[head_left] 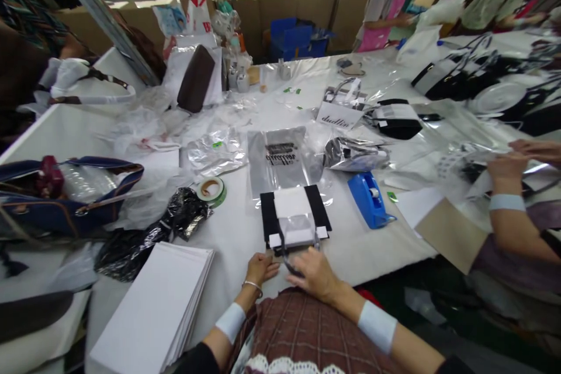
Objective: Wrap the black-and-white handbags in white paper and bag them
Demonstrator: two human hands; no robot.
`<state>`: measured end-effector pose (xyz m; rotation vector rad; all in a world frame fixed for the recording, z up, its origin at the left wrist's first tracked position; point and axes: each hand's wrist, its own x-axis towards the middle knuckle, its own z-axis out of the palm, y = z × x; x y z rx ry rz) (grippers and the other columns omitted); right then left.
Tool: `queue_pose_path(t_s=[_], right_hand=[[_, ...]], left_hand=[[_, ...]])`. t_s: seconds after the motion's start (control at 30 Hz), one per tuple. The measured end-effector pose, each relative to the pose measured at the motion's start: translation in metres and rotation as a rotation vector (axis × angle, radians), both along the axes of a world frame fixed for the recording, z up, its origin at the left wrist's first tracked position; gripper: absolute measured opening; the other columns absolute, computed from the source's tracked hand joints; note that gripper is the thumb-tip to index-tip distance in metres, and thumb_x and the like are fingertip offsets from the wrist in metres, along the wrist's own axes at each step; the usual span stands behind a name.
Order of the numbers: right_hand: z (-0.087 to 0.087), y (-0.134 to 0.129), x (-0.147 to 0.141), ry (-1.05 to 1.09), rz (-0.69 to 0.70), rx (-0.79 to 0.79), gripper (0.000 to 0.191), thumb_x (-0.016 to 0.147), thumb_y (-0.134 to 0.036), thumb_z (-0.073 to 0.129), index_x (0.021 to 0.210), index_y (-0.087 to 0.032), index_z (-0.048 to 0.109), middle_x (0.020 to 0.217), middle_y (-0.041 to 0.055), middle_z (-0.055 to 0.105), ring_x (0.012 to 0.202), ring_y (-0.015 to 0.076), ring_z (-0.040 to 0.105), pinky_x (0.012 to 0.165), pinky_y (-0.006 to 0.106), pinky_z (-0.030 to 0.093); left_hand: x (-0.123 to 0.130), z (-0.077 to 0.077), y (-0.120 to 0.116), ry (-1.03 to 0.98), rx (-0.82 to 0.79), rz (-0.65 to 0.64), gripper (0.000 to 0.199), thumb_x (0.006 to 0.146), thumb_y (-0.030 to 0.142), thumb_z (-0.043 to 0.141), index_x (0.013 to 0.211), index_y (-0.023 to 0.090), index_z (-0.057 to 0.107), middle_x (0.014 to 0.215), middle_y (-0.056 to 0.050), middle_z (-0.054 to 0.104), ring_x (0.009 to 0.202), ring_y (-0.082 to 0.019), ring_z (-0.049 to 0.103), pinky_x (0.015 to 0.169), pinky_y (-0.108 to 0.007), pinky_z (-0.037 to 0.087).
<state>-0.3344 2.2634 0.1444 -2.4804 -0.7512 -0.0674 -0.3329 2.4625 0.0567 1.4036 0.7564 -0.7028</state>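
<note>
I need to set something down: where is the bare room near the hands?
Bare table: between the paper stack and the black bag, and between the dispenser and the front edge. Crowded: left, with black plastic beside the tape roll, and far right, with handbags.

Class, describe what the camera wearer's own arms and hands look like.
The left hand and right hand are ungloved. A thin, shiny bracelet circles the left wrist; a wide, pale bluish band wraps each forearm. Dark sleeves show higher up.

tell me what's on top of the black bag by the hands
A white sheet crosses the middle of the black bag, with small white pieces toward the near corners and a dark handle over the near edge. The surface under the sheet is covered, so not visible.
</note>
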Motion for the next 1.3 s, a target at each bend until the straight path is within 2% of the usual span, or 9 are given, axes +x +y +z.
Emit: queue_pose_path(t_s=[0.1, 0.2, 0.33, 0.4, 0.47, 0.63, 0.87, 1.0, 1.3], right_hand=[[-0.017, 0.005, -0.016, 0.422, 0.105, -0.080, 0.033, 0.073, -0.043, 0.083, 0.093, -0.019, 0.072, 0.082, 0.0053, 0.074, 0.075, 0.0217, 0.065, 0.071, 0.030, 0.046], [-0.001, -0.008, -0.003, 0.674, 0.075, 0.146, 0.022, 0.082, -0.043, 0.073, 0.088, -0.022, 0.075, 0.086, 0.0026, 0.075, 0.078, 0.0197, 0.067, 0.073, 0.028, 0.048], [0.013, -0.042, 0.044, 0.513, -0.413, 0.474, 0.028, 0.088, -0.048, 0.059, 0.088, -0.022, 0.072, 0.090, 0.0052, 0.073, 0.085, 0.0212, 0.066, 0.082, 0.034, 0.051], [0.005, -0.055, 0.068, 0.487, -0.699, 0.577, 0.040, 0.081, -0.052, 0.064, 0.105, -0.021, 0.069, 0.110, 0.0105, 0.072, 0.103, 0.0267, 0.065, 0.092, 0.041, 0.051], [-0.009, -0.059, 0.085, 0.572, -0.813, 0.646, 0.055, 0.074, -0.056, 0.068, 0.115, -0.019, 0.066, 0.119, 0.0138, 0.070, 0.108, 0.0303, 0.064, 0.094, 0.047, 0.052], [-0.028, -0.041, 0.070, 0.663, -0.757, 0.683, 0.053, 0.075, -0.059, 0.067, 0.110, -0.019, 0.068, 0.105, 0.0100, 0.075, 0.099, 0.0299, 0.068, 0.093, 0.048, 0.054], [-0.043, -0.043, -0.007, 0.646, -0.928, 0.786, 0.063, 0.077, -0.066, 0.062, 0.116, -0.018, 0.067, 0.119, 0.0125, 0.072, 0.115, 0.0327, 0.063, 0.107, 0.050, 0.046], [-0.052, -0.045, -0.014, 0.680, -1.006, 0.804, 0.066, 0.074, -0.070, 0.062, 0.112, -0.016, 0.068, 0.116, 0.0128, 0.073, 0.112, 0.0330, 0.065, 0.105, 0.048, 0.048], [-0.063, -0.046, -0.007, 0.676, -0.939, 0.727, 0.060, 0.080, -0.068, 0.058, 0.110, -0.016, 0.068, 0.111, 0.0129, 0.074, 0.110, 0.0326, 0.064, 0.102, 0.047, 0.050]], left_hand=[[-0.002, -0.004, 0.019, 0.056, 0.018, -0.020, 0.033, 0.076, 0.035, 0.077, 0.077, 0.021, 0.048, 0.073, -0.006, 0.071, 0.074, -0.022, 0.074, 0.070, -0.034, 0.061], [0.002, -0.002, 0.046, 0.049, 0.069, -0.053, 0.031, 0.076, 0.039, 0.077, 0.084, 0.016, 0.057, 0.084, -0.011, 0.073, 0.075, -0.022, 0.073, 0.065, -0.032, 0.061], [0.026, 0.006, 0.068, -0.131, 0.135, 0.096, 0.042, 0.092, 0.051, 0.055, 0.121, 0.020, 0.053, 0.135, -0.018, 0.060, 0.113, -0.024, 0.067, 0.079, -0.030, 0.060], [0.043, 0.012, 0.064, -0.235, 0.090, 0.163, 0.056, 0.094, 0.059, 0.048, 0.139, 0.026, 0.042, 0.151, -0.017, 0.046, 0.132, -0.028, 0.054, 0.088, -0.036, 0.058], [0.059, 0.019, 0.049, -0.293, 0.029, 0.142, 0.066, 0.092, 0.066, 0.044, 0.146, 0.029, 0.035, 0.156, -0.015, 0.041, 0.140, -0.031, 0.045, 0.096, -0.044, 0.055], [0.069, 0.032, 0.015, -0.504, 0.094, -0.075, 0.070, 0.085, 0.064, 0.058, 0.137, 0.017, 0.051, 0.143, -0.016, 0.056, 0.136, -0.031, 0.049, 0.117, -0.046, 0.036], [0.020, 0.036, 0.010, -0.546, 0.170, -0.298, 0.064, 0.089, 0.054, 0.055, 0.140, 0.015, 0.048, 0.142, -0.016, 0.057, 0.133, -0.029, 0.052, 0.118, -0.047, 0.035], [0.012, 0.037, 0.003, -0.538, 0.188, -0.285, 0.060, 0.089, 0.052, 0.054, 0.136, 0.014, 0.052, 0.139, -0.017, 0.059, 0.131, -0.031, 0.053, 0.117, -0.050, 0.035], [0.001, 0.031, 0.004, -0.497, 0.197, -0.257, 0.067, 0.090, 0.055, 0.050, 0.141, 0.011, 0.047, 0.143, -0.019, 0.055, 0.136, -0.030, 0.049, 0.119, -0.049, 0.031]])
